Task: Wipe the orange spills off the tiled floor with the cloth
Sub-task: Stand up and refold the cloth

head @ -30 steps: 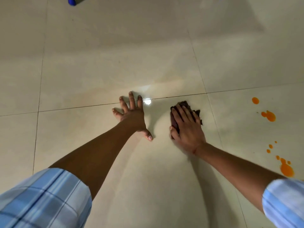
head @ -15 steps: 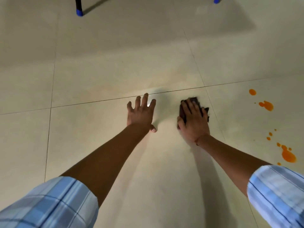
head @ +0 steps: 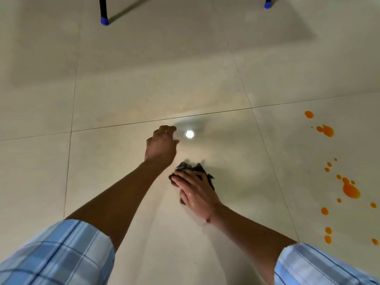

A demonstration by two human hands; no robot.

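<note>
A dark bunched cloth [head: 202, 171] lies on the beige tiled floor [head: 144, 83], in the middle of the view. My right hand [head: 196, 192] presses flat on it, fingers laid over the top, and hides most of it. Just beyond it and a little to the left is my left hand [head: 161, 146], with its fingers bent down toward the tile and nothing in it. Orange spills dot the tile to the right: a blob [head: 327, 131] farther off, a larger one [head: 351, 190] level with the cloth, and several small drops [head: 328, 239] nearer me. The cloth is well apart from all of them.
Two dark furniture legs with blue caps, one [head: 104, 19] at far left and one [head: 268, 4] at far right, stand at the top. A dark grout line [head: 269, 161] runs between the cloth and the spills. A bright lamp reflection [head: 189, 134] shines beside my left hand.
My right hand has dragged the cloth back toward me. My left hand's fingers, spread flat on the tile before, are now bent. The view has tilted up, showing more of the furniture legs.
</note>
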